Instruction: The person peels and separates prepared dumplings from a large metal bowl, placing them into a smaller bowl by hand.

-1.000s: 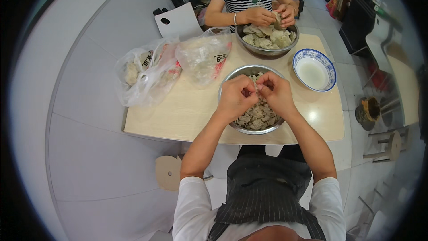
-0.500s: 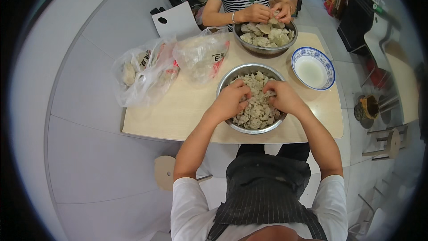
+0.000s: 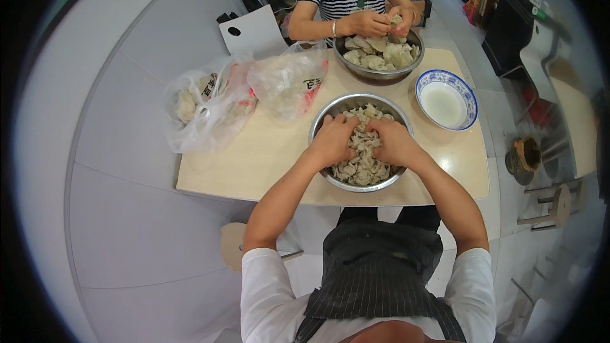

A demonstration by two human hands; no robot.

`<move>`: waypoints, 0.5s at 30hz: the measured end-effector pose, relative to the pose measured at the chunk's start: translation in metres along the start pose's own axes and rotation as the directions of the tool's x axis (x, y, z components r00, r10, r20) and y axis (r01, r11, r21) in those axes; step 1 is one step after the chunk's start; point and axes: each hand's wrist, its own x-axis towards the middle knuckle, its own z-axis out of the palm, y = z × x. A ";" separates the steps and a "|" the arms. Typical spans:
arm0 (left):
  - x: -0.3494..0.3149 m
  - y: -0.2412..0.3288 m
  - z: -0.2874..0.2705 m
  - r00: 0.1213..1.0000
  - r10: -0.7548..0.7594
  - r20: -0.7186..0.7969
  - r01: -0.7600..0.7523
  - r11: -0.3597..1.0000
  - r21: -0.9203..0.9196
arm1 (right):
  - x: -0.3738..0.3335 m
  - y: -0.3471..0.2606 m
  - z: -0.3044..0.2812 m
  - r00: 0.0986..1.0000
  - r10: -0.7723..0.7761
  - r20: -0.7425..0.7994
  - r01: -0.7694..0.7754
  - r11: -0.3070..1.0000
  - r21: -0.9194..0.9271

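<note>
A steel bowl [image 3: 330, 181] near the table's front edge is filled with small, torn, pale grey-green pieces [image 3: 365, 159], soft and doughy in look. My left hand [image 3: 335, 140] reaches over the bowl's left side, its fingers curled down into the pieces. From the right, my right hand [image 3: 391, 141] does the same, thumb toward the middle. Both hands grip some of the pieces; the fingertips are buried among them. Across the table, a person in a striped top holds a pale piece [image 3: 396, 20] over a second steel bowl [image 3: 375, 76] of larger flat pieces.
A blue-and-white bowl [image 3: 447, 100] of cloudy liquid stands right of the bowls. Two clear plastic bags [image 3: 213, 111] with pale contents lie on the left of the light wooden table [image 3: 267, 168]. Stools [image 3: 234, 244] are at floor level on both sides.
My hands have pushed deeper into the pieces, the right moving inward and both closer together. The other person's hands have parted slightly around their piece.
</note>
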 end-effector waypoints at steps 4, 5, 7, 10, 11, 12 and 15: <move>-0.005 -0.011 0.000 0.987 0.048 -0.155 -0.072 0.985 -0.157 | 0.002 0.013 -0.016 0.996 -0.024 0.091 0.024 1.000 0.003; -0.006 -0.013 -0.003 0.982 0.051 -0.184 -0.087 0.976 -0.197 | 0.001 0.012 -0.021 0.990 -0.036 0.134 0.040 0.999 -0.027; -0.009 -0.013 -0.010 0.977 0.046 -0.207 -0.102 0.958 -0.268 | -0.003 0.004 -0.033 0.983 -0.082 0.163 0.085 0.996 -0.011; -0.011 -0.014 -0.025 0.963 0.044 -0.267 -0.132 0.937 -0.323 | 0.002 0.001 -0.038 0.996 -0.088 0.030 0.087 0.996 0.019; -0.011 -0.013 -0.029 0.955 0.043 -0.292 -0.144 0.932 -0.333 | 0.004 -0.001 -0.037 0.996 -0.077 -0.044 0.078 0.996 0.031; -0.010 -0.012 -0.032 0.957 0.036 -0.287 -0.141 0.924 -0.354 | 0.006 -0.001 -0.034 0.993 -0.103 -0.056 0.107 0.992 0.070; -0.009 -0.012 -0.036 0.955 0.056 -0.290 -0.168 0.910 -0.380 | 0.012 -0.009 -0.019 0.979 -0.194 -0.060 0.199 0.976 0.088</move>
